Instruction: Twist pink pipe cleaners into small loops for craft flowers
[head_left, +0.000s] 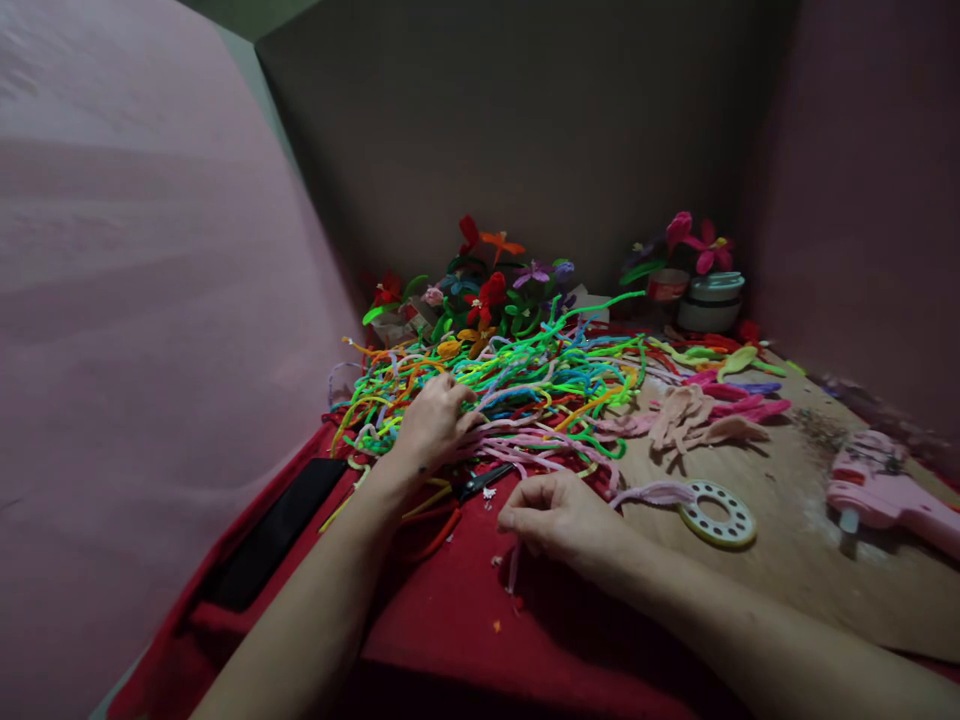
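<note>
A large tangled pile of fuzzy coloured stems (525, 370) covers the middle of the table. My left hand (436, 418) reaches into its front left part, fingers bent around pale pink stems; exactly what they grip is too small to tell. Nearer to me, my right hand (559, 510) has its thumb and fingers pinched together on a light pink stem (514, 568) that hangs down over the red cloth (442, 630). Between the hands lie dark scissors (486, 481), partly under the stems. Right of my right hand, a pink strip lies against a round disc with holes (718, 513).
Fuzzy flowers (487, 290) stand behind the pile, and more flowers (705, 245) by a lidded container (710, 300) at back right. A pink glue gun (885, 490) lies right. A black phone-like slab (277, 530) lies left. Beige and pink pieces (686, 420) rest on the board (795, 570).
</note>
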